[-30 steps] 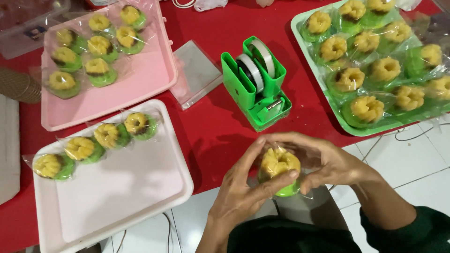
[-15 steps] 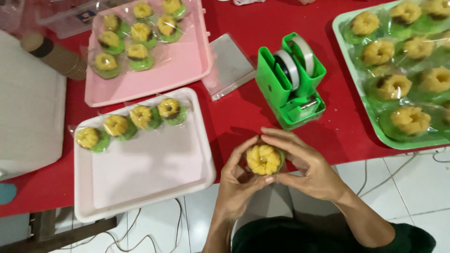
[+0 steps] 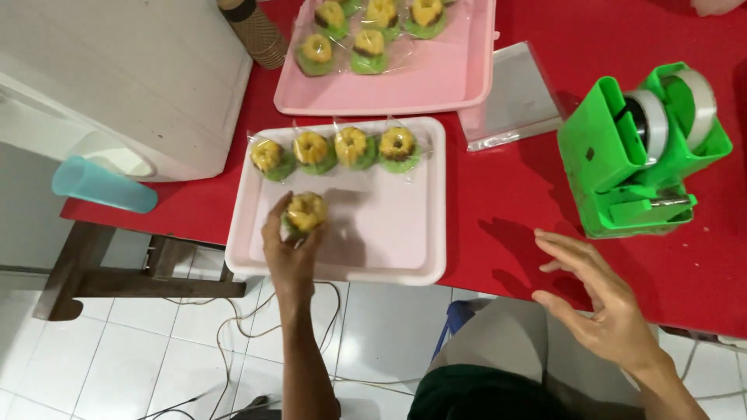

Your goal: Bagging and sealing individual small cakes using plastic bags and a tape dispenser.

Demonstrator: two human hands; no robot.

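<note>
The left hand point(image 3: 292, 249) holds a wrapped cake point(image 3: 305, 213), yellow on a green base, its fingers point(image 3: 272, 225) closed round the underside so that the base is mostly hidden. It hangs over the near left part of the white tray point(image 3: 405, 257); whether it touches the tray floor cannot be told. Four like cakes point(image 3: 334, 149) stand in a row along the tray's far edge. The right hand point(image 3: 607, 303) is spread open and holds nothing, its fingers point(image 3: 564, 249) loosely curled above the red worktop point(image 3: 506, 194), near the green tape dispenser point(image 3: 642, 155) but apart from it. Behind the white tray lies a pink tray point(image 3: 436, 82) with more cakes, cut off by the top edge. A clear plastic sleeve point(image 3: 513, 97) lies between it and the dispenser (its contents, if any, are hard to make out). A turquoise cup point(image 3: 101, 185) lies at the left.
</note>
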